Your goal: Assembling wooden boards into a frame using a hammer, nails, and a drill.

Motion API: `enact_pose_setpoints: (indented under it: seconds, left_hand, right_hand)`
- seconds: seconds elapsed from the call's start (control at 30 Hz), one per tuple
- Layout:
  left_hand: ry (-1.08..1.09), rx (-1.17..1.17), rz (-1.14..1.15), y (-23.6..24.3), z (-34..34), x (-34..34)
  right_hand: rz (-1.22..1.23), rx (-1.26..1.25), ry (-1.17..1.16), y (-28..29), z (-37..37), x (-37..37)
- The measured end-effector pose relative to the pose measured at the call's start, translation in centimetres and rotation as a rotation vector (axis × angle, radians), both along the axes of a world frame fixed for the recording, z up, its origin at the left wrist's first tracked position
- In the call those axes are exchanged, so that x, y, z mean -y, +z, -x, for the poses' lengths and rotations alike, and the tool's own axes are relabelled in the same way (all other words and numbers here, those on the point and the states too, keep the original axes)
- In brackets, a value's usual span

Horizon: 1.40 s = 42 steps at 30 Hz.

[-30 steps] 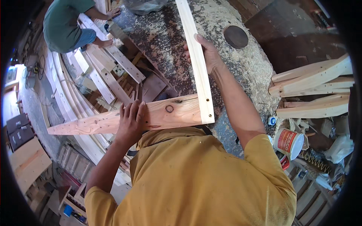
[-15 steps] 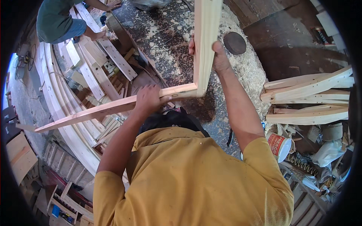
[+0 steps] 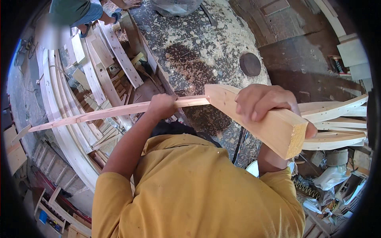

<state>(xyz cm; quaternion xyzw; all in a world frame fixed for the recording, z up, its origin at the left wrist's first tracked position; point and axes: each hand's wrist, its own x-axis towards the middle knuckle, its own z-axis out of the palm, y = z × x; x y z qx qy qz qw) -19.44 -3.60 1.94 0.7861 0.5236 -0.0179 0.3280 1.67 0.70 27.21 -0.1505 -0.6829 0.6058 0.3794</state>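
My left hand (image 3: pixel 162 106) is closed around a long, slim, slightly curved wooden rail (image 3: pixel 99 114) that runs out to the left. Its right end meets a thicker wooden beam (image 3: pixel 260 129) in an angled corner; the exact fit there cannot be made out. That beam slants toward me on the right, its rough sawn end facing up close. Over its upper face lie the fingers of my right hand (image 3: pixel 272 103), gripping it near the sawn end, thumb on the far edge. Both pieces are held up above the worktable (image 3: pixel 190 51).
A dark round disc (image 3: pixel 250 64) and a plastic-wrapped bundle (image 3: pixel 176 6) sit on the dusty, speckled table. Long boards (image 3: pixel 89 67) are piled at left, near another person (image 3: pixel 89 14). Curved timbers (image 3: pixel 337 111) stick out at right, above a metal spring (image 3: pixel 305 189) and clutter.
The beam has swung from pointing away to pointing right and toward me. My right hand now grips its near end from above. The rail's left end has risen slightly and shifted left.
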Motion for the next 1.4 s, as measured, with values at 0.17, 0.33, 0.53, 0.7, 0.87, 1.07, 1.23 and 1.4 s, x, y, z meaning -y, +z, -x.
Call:
enact_pose_setpoints:
  seconds: [0.17,0.33,0.53,0.7,0.87,1.07,1.23,1.4]
  left_hand:
    - [-0.104,0.031,-0.012,-1.0,0.6,-1.4]
    - [-0.154,0.120,-0.019,-1.6,1.2,-1.9]
    - [-0.165,0.125,-0.018,-2.3,1.2,-2.5]
    - [-0.209,0.094,0.122,-1.0,0.8,-4.0]
    - [-0.195,0.079,0.116,-2.5,0.6,-3.8]
    - [-0.203,0.142,-0.016,-1.7,0.8,-3.4]
    - [-0.019,0.209,-0.140,0.2,-3.0,-1.8]
    - [-0.126,0.165,-0.203,1.1,-8.1,-3.2]
  right_hand:
    - [0.118,-0.085,-0.195,-0.4,0.8,1.1]
    - [-0.058,-0.099,-0.185,-1.7,0.7,0.3]
    - [-0.154,-0.184,-0.202,-2.2,0.5,1.3]
    - [0.069,-0.068,-0.233,-1.1,0.6,-1.4]
    - [0.093,0.039,-0.349,-1.8,0.9,-3.6]
    - [0.014,0.121,-0.435,-2.3,1.8,-6.2]
    - [0.177,0.024,-0.411,-1.4,1.1,-5.1]
    - [-0.136,0.042,-0.615,-1.4,2.3,-3.4]
